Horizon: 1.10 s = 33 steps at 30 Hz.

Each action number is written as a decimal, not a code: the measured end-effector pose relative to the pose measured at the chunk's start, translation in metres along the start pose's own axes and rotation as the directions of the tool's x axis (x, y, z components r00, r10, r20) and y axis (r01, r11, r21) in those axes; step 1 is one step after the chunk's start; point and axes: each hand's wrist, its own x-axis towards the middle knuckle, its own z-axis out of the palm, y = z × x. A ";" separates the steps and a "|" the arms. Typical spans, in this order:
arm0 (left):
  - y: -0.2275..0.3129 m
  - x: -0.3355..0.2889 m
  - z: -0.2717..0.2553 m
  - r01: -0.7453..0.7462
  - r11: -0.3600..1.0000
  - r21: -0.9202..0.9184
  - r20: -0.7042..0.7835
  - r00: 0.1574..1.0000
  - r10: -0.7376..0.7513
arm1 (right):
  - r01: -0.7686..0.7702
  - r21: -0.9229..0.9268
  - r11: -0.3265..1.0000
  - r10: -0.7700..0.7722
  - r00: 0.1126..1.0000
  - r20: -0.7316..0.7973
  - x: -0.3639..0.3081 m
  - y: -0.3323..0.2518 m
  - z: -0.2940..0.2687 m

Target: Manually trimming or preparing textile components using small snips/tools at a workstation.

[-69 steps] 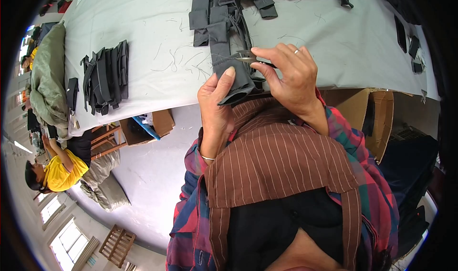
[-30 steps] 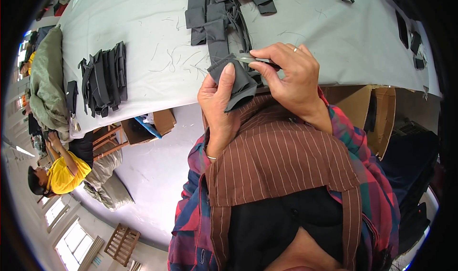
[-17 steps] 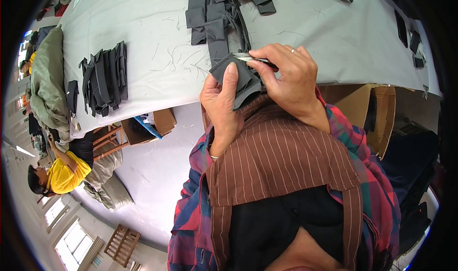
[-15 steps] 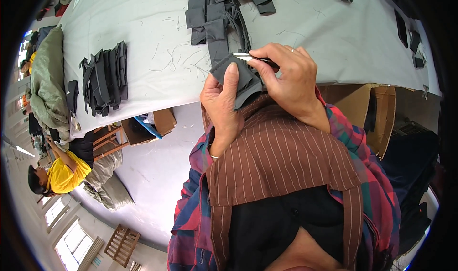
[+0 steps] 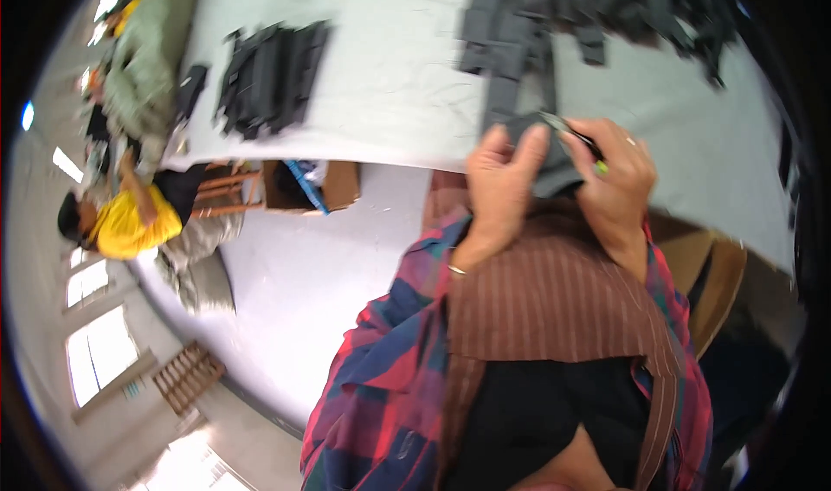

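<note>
My left hand [image 5: 502, 186] pinches a dark grey piece of fabric [image 5: 556, 173] at the table's near edge, thumb on top. In my right hand [image 5: 616, 184] is a pair of thread snips [image 5: 554, 121] with silver blades and dark handles. Their tips lie at the upper edge of the fabric, close to my left thumb. Motion blur hides whether the blades touch a thread. A chain of similar grey pieces [image 5: 504, 93] runs away from the held one across the table.
A white-covered table [image 5: 389, 84] spans the far side. On it lie a neat row of dark pieces [image 5: 270, 80] and a heap of dark strips [image 5: 623, 6]. Cardboard boxes [image 5: 344, 184] stand below. A person in yellow [image 5: 130, 223] works at the left.
The view has swung, so my hands and the table sit farther right. Both hands keep the fabric and the snips; the snips' tips remain near the fabric's upper edge.
</note>
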 end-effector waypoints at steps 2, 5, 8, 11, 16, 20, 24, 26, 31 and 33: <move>-0.012 0.004 -0.006 -0.063 0.995 0.079 0.002 0.998 0.064 | 0.015 -0.016 1.000 -0.014 1.000 0.014 0.000 0.002 0.001; -0.034 0.009 -0.012 -0.150 0.974 0.167 -0.011 0.988 0.154 | 0.000 0.040 0.999 -0.001 1.000 0.013 -0.001 0.003 0.002; -0.013 0.001 -0.002 -0.121 0.992 0.040 -0.016 0.992 0.121 | -0.029 0.111 0.993 0.025 0.999 0.038 -0.002 0.006 0.002; -0.005 -0.002 -0.002 -0.081 0.997 -0.001 -0.007 0.997 0.081 | -0.174 0.270 0.947 0.151 0.983 0.105 0.000 0.005 0.001; 0.001 -0.002 -0.001 -0.020 0.998 -0.060 0.040 0.999 0.022 | -0.340 0.580 0.740 0.254 0.940 0.227 -0.003 0.017 0.000; 0.002 0.002 -0.021 0.052 0.996 -0.079 0.040 0.998 -0.049 | -0.369 0.650 0.665 0.283 0.929 0.238 0.001 0.011 -0.003; 0.025 -0.001 -0.027 0.136 0.982 -0.130 0.031 0.991 -0.133 | -0.361 0.657 0.662 0.293 0.931 0.217 0.004 0.008 -0.004; 0.029 -0.002 -0.028 0.140 0.988 -0.068 0.047 0.989 -0.137 | -0.314 0.605 0.732 0.234 0.949 0.210 0.002 0.008 -0.005; 0.026 -0.006 -0.022 0.145 0.989 -0.005 -0.005 0.989 -0.145 | -0.142 0.450 0.882 0.111 0.989 0.096 0.001 0.007 -0.008; 0.026 -0.008 -0.026 0.160 0.987 -0.030 0.062 0.986 -0.158 | -0.076 0.381 0.922 0.050 0.996 0.079 0.001 0.007 -0.009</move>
